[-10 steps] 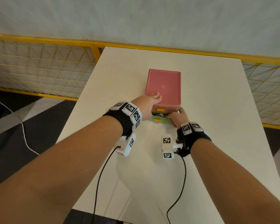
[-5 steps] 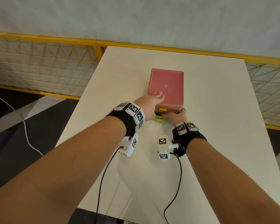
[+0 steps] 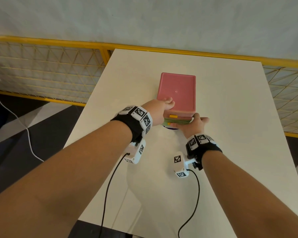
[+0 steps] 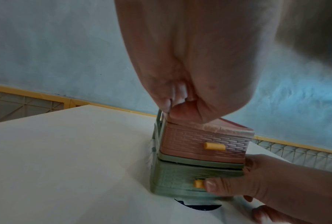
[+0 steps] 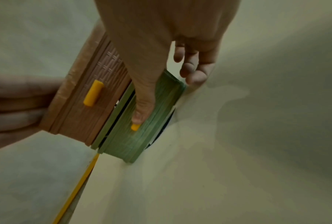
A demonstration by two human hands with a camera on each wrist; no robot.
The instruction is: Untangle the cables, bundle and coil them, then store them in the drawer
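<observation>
Both forearms reach forward over surface (image 3: 230,93). Right hand (image 3: 193,125) low at green drawer (image 4: 190,180), thumb flat on its front by yellow handle (image 4: 198,183), other fingers (image 5: 194,72) loosely spread past right side. Left hand (image 3: 159,109) clamps pink box (image 3: 178,91) top near corner, fingers pressed together. Cables not visible, drawer nearly closed
</observation>
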